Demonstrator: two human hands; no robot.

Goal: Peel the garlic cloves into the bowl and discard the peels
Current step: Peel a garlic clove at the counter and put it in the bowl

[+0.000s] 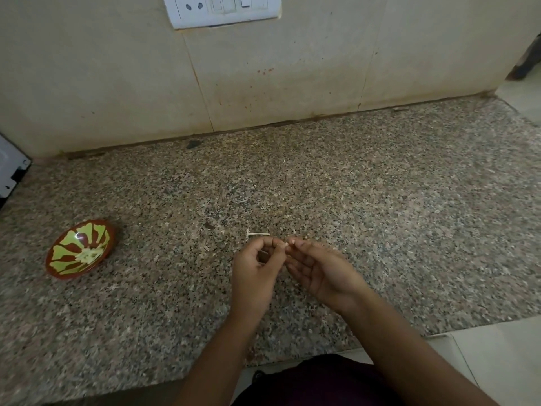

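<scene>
The fingers [276, 248] of both hands meet tip to tip, curled inward and clamped together on a small pale garlic piece [285, 244]. It is too small and too hidden to tell whether it is a clove or only peel. The left hand [256, 271] has its thumb and forefinger closed in a pinch, the other fingers folded under. The right hand [325, 273] lies palm up beside it, its fingers bent loosely and its forefinger tip pressed against the same piece. Both hands hover just above the speckled granite bench [380, 215], near its front edge.

Just beyond the fingertips, a thin pale scrap [258, 234] of stalk or peel lies flat on the bench. Smaller pale flecks are scattered near it.

Well apart to the left stands the bowl [70, 275], brown outside with a green and brown petal pattern inside. A little heap of pale peeled cloves [89, 254] rests at its bottom.

Behind the bench rises a cream tiled wall [117, 83], spotted with reddish marks, with a white switch plate [222, 10] at the top. The corner of a white appliance [10, 171] shows at the left edge. A dark garment [316, 382] shows below the forearms.
</scene>
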